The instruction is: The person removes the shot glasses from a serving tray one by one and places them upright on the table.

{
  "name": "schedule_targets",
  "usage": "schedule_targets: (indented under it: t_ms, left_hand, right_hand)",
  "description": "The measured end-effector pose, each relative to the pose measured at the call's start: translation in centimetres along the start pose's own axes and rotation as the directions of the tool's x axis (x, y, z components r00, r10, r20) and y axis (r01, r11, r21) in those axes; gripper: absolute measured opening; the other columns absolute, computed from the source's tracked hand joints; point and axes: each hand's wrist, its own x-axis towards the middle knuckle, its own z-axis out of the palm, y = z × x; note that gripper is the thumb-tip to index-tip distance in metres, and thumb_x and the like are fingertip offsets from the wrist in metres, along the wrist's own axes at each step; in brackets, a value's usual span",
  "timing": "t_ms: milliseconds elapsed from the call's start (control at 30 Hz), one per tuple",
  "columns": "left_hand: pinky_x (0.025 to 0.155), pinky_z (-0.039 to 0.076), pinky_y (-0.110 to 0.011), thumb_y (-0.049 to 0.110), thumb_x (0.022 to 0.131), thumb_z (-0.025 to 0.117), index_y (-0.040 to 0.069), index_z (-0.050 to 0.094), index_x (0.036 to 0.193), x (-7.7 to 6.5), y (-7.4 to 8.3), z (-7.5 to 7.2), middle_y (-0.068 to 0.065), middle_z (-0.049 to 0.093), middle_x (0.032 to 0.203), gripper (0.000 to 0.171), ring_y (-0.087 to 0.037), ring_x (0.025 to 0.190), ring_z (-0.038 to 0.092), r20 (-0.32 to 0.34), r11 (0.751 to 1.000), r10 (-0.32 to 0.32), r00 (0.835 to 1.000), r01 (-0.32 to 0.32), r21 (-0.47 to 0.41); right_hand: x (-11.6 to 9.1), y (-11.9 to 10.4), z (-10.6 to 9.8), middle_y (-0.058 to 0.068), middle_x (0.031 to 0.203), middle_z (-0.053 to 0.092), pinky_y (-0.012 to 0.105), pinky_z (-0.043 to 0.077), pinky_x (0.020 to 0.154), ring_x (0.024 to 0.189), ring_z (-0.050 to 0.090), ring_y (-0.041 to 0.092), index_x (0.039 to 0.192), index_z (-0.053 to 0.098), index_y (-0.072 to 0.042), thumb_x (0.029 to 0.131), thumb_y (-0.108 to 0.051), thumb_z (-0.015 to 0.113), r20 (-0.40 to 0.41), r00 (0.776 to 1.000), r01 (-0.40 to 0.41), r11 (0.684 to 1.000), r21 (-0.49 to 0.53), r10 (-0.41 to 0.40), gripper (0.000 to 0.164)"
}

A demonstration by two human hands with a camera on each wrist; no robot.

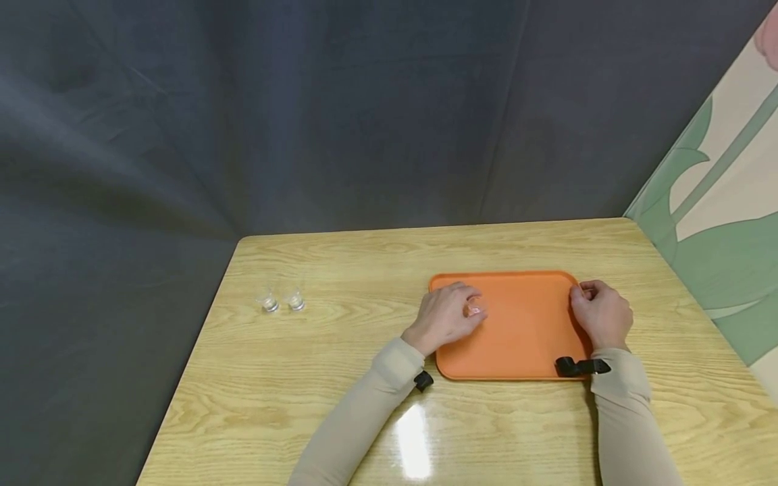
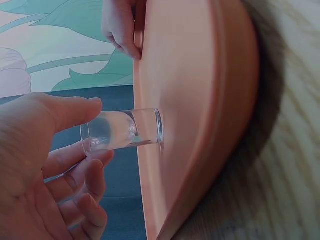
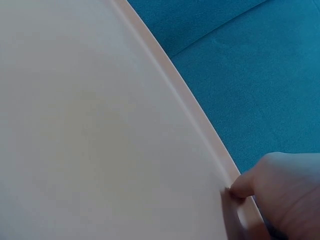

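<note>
An orange tray [image 1: 523,324] lies on the wooden table. My left hand [image 1: 450,314] is over its left part, thumb and fingers round the rim end of a small clear shot glass [image 1: 474,307]. In the left wrist view the shot glass [image 2: 122,131] has its thick base against the tray's surface [image 2: 185,75]. At the tray's right edge, my right hand [image 1: 602,314] pinches the rim between thumb and fingers. The right wrist view shows that thumb [image 3: 245,185] on the inner side of the rim; the fingers beneath are hidden.
Two more clear shot glasses, one [image 1: 269,302] beside the other [image 1: 296,301], stand on the left of the table [image 1: 340,270]. A dark curtain [image 1: 377,121] hangs behind and to the left. A floral-patterned panel [image 1: 735,236] is at the right.
</note>
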Motion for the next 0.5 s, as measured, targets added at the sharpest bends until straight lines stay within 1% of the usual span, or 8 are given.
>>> schedule_targets:
  t_ms: [100,267,400,500]
  left_hand:
    - [0.077,0.055,-0.027,0.048,0.103,0.068,0.027,0.073,0.136,-0.2,-0.4,0.0,0.009,0.072,0.134,0.04,-0.01,0.109,0.072,-0.005,1.0,-0.008,1.0,0.008,-0.006]
    - [0.068,0.048,-0.023,0.048,0.102,0.07,0.026,0.074,0.136,-1.0,-1.1,-0.2,0.008,0.074,0.129,0.041,-0.008,0.091,0.07,-0.01,0.999,-0.02,1.0,0.019,-0.039]
    - [0.066,0.046,-0.023,0.044,0.101,0.071,0.023,0.075,0.135,-1.6,-2.0,-0.9,0.005,0.074,0.134,0.04,-0.009,0.083,0.068,-0.023,0.997,-0.031,0.999,0.029,-0.066]
    - [0.065,0.048,-0.025,0.04,0.102,0.072,0.02,0.074,0.136,-2.1,-2.8,-1.5,0.002,0.073,0.139,0.04,-0.012,0.074,0.067,-0.029,0.995,-0.039,0.999,0.036,-0.09]
  right_hand:
    - [0.1,0.1,0.1,0.023,0.1,0.07,0.04,0.036,0.069,0.09,0.063,0.042,0.124,0.069,0.004,0.106,-0.038,0.05,-0.003,1.0,0.0,1.0,-0.002,0.0,0.049]
    - [0.2,0.3,0.3,0.023,0.101,0.07,0.041,0.037,0.07,0.091,0.063,0.042,0.124,0.069,0.003,0.106,-0.039,0.05,-0.003,1.0,-0.009,1.0,-0.005,0.009,0.049]
    - [0.2,0.3,0.3,0.023,0.102,0.07,0.041,0.036,0.07,0.092,0.063,0.043,0.124,0.069,0.003,0.106,-0.038,0.05,-0.004,1.0,-0.01,1.0,-0.004,0.01,0.049]
    - [0.3,0.2,0.2,0.023,0.102,0.07,0.041,0.036,0.071,0.093,0.062,0.043,0.124,0.069,0.003,0.106,-0.038,0.05,-0.002,1.0,-0.009,1.0,-0.001,0.009,0.049]
